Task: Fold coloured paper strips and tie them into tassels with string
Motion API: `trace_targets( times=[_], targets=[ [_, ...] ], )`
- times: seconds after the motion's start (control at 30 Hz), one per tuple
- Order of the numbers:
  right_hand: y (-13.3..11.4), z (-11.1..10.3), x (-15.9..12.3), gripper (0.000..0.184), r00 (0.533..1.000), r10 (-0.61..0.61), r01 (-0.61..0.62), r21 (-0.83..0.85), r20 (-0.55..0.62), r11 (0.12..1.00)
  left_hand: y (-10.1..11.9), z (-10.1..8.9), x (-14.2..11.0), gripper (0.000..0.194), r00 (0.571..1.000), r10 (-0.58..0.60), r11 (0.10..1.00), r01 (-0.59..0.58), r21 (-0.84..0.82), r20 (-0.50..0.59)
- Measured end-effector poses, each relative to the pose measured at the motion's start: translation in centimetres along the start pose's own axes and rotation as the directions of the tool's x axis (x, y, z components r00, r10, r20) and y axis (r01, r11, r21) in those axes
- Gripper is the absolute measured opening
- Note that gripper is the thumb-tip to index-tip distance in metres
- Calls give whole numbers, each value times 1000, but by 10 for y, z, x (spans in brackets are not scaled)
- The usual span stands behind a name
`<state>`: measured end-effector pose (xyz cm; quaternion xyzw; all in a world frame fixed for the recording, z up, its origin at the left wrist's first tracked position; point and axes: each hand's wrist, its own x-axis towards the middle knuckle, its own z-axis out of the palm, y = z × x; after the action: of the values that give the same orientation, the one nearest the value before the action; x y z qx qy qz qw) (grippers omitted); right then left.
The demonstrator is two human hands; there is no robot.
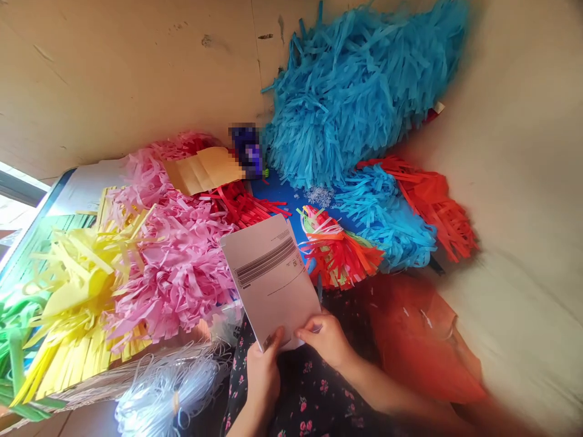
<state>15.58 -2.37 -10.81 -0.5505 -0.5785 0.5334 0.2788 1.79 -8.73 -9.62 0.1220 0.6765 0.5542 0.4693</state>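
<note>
A white sheet of paper with printed dark lines is held upright over my lap. My left hand pinches its lower edge with the thumb on the front. My right hand grips the lower right corner, fingers curled on the sheet. Right behind the paper lie a pink pile of shredded paper fringe and a small red, green and white tassel.
A big blue fringe heap fills the back. Smaller blue and red fringes lie to the right, yellow fringe and clear plastic strands to the left. A tan folded sheet rests on the pink pile. An orange cushion sits by my right arm.
</note>
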Motion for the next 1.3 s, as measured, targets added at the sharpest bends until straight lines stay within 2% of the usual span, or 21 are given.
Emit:
trace_targets(
  times=[0.2, 0.37, 0.43, 0.5, 0.57, 0.6, 0.7, 0.77, 0.9, 1.0, 1.1, 1.17, 1.23, 1.3],
  targets=[
    [0, 3, -3, 28, 1000, 3, -3, 53, -12, 999, 5, 0, -3, 45, 998, -23, 1000, 23, 4, 65],
    [2, -2, -8, 29, 982, -113, 103, -71, -154, 992, 3, -1, -8, 48, 985, -28, 999, 24, 27, 170],
    [2, -5, -11, 25, 970, -150, 137, -80, -193, 987, -2, -5, -7, 45, 990, -10, 997, 0, 73, 141],
    [0, -7, -15, 34, 968, -140, 146, 14, -207, 989, -7, -9, -5, 43, 998, 7, 995, -14, 98, 70],
    [-2, -9, -18, 56, 981, -91, 120, 164, -172, 979, -9, -12, -3, 44, 1000, 10, 996, -12, 83, 28],
    [-4, -9, -19, 60, 990, -56, 84, 223, -128, 971, -8, -13, -3, 44, 1000, 9, 998, -11, 69, 27],
    [-7, -10, -18, 46, 997, 57, -66, 254, 44, 965, -6, -15, -2, 46, 999, 7, 1000, -8, 31, 35],
    [-9, -10, -16, 49, 993, 88, -103, 224, 77, 969, -5, -17, -2, 48, 999, 4, 1000, -4, 10, 40],
    [-13, -8, -15, 56, 999, 49, -50, 208, 11, 977, -6, -15, -6, 50, 999, -21, 999, 23, -40, 50],
    [-18, -5, -16, 56, 998, 37, -26, 215, -47, 976, -6, -9, -13, 50, 993, -65, 980, 82, -179, 97],
    [-22, -2, -19, 56, 998, 2, 14, 248, -63, 969, -1, -8, -15, 41, 988, -88, 951, 121, -283, 127],
    [-22, 0, -22, 55, 996, -86, 88, 265, -19, 960, 7, -12, -12, 38, 992, -91, 942, 115, -316, 89],
    [-22, 1, -25, 53, 977, -191, 159, 282, 92, 946, 16, -17, -8, 40, 996, -83, 942, 86, -324, 23],
    [-21, 3, -29, 50, 953, -227, 159, 307, 200, 938, 23, -18, -8, 43, 998, -49, 948, 38, -316, -27]
  ],
)
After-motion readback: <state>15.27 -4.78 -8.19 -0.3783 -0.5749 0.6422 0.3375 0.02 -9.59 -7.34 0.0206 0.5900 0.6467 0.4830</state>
